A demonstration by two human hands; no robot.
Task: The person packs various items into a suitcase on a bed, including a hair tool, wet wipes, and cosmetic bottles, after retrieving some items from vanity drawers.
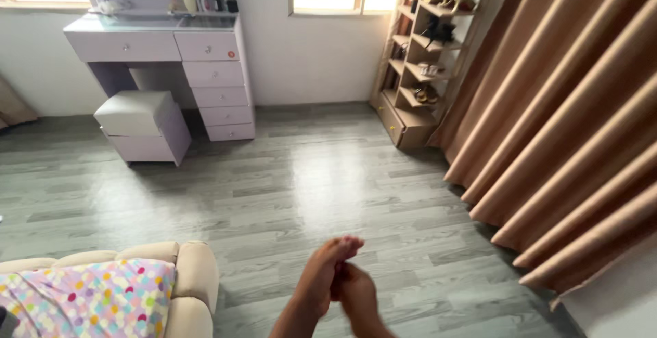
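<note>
left hand [327, 269] and right hand [356, 297] pressed together, grip unclear, cream armchair [195, 276] just left.

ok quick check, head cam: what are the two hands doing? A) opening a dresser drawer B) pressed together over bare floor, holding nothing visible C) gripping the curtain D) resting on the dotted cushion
B: the left hand and right hand touch each other low in the frame above the grey plank floor, apart from the curtain, the dresser and the dotted cushion.
</note>
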